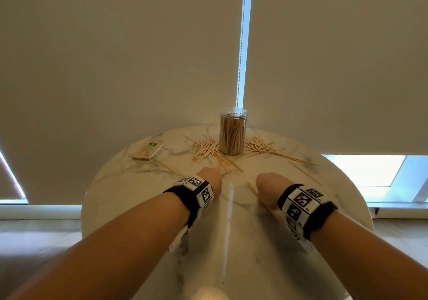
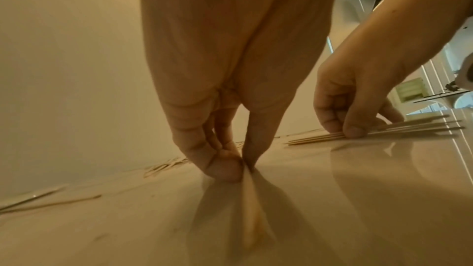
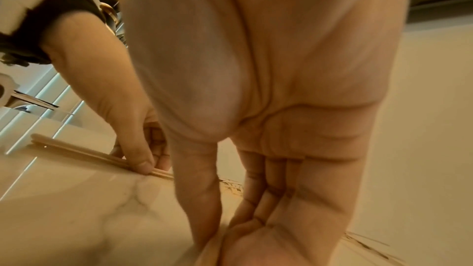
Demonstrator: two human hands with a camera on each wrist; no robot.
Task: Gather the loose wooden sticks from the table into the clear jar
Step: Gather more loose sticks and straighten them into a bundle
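A clear jar (image 1: 233,133) packed with upright wooden sticks stands at the table's far middle. Loose sticks lie fanned out on its left (image 1: 205,149) and right (image 1: 261,148). My left hand (image 1: 209,178) is low on the table in front of the jar. In the left wrist view its thumb and fingers (image 2: 243,169) pinch a small bundle of sticks (image 2: 252,209) against the marble. My right hand (image 1: 267,186) is beside it, its fingers (image 3: 215,246) pinching another flat bundle (image 2: 379,130) that lies on the table.
A sealed packet of sticks (image 1: 149,151) lies at the far left of the round marble table (image 1: 335,207). A few long single sticks (image 1: 301,160) stray to the right. Drawn blinds hang close behind the table.
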